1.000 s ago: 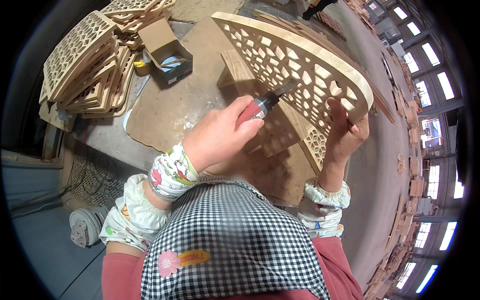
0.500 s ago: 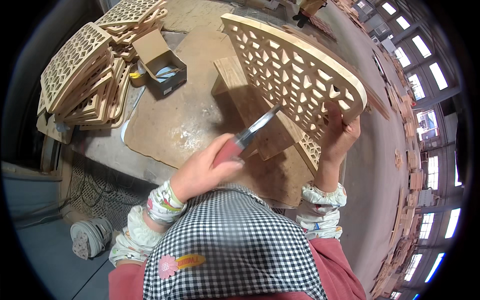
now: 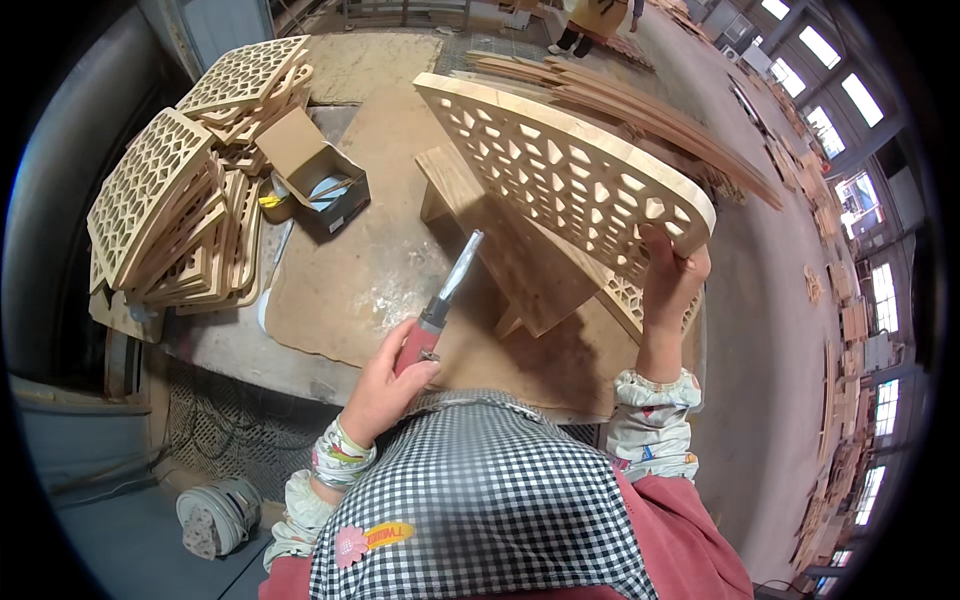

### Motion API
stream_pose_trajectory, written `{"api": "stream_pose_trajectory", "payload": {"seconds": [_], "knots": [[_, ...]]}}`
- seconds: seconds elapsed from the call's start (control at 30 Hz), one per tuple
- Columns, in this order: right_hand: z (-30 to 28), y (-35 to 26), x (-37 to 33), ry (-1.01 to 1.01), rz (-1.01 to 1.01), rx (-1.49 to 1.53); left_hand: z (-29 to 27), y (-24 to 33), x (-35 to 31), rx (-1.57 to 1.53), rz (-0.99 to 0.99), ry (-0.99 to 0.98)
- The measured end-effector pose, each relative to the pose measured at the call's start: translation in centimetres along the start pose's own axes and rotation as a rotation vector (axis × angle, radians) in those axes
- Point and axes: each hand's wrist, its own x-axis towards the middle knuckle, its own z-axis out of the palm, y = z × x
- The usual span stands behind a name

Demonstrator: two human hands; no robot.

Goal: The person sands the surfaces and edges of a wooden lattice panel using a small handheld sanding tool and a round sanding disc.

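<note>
My left hand (image 3: 385,385) is closed round the red handle of a hand tool (image 3: 424,340). The tool has a dark grey collar and a long, narrow silver shaft pointing up and away from me; its exact kind is unclear. With my right hand (image 3: 672,285) I grip the near right corner of a pale wooden lattice panel (image 3: 560,165), thumb over its face. The panel is tilted up on edge, its cut-out holes turned toward me. Below it stands a low wooden stand (image 3: 510,245). A second lattice piece (image 3: 628,300) shows partly beneath the panel. The tool's tip is apart from the panel.
Stacked lattice panels (image 3: 150,195) stand at the left of the table. Beside them are an open cardboard box (image 3: 335,205) and a tape roll (image 3: 275,200). Long boards (image 3: 640,110) lie beyond the panel. A bucket (image 3: 225,515) is at lower left; another person (image 3: 597,20) stands far back.
My left hand has drawn the tool back, left and away from the panel, with its shaft now more upright. The panel's far end has dipped slightly; my right hand still grips it.
</note>
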Motion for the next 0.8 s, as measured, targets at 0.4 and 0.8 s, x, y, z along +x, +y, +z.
{"api": "stream_pose_trajectory", "payload": {"seconds": [0.4, 0.8], "knots": [[0.8, -0.2, -0.2, -0.067, -0.091, 0.001, 0.4, -0.2, 0.1, 0.077, 0.031, -0.054], [1.4, -0.9, -0.7, -0.063, -0.001, 0.091, 0.5, 2.0, -0.2, 0.166, 0.028, -0.102]]}}
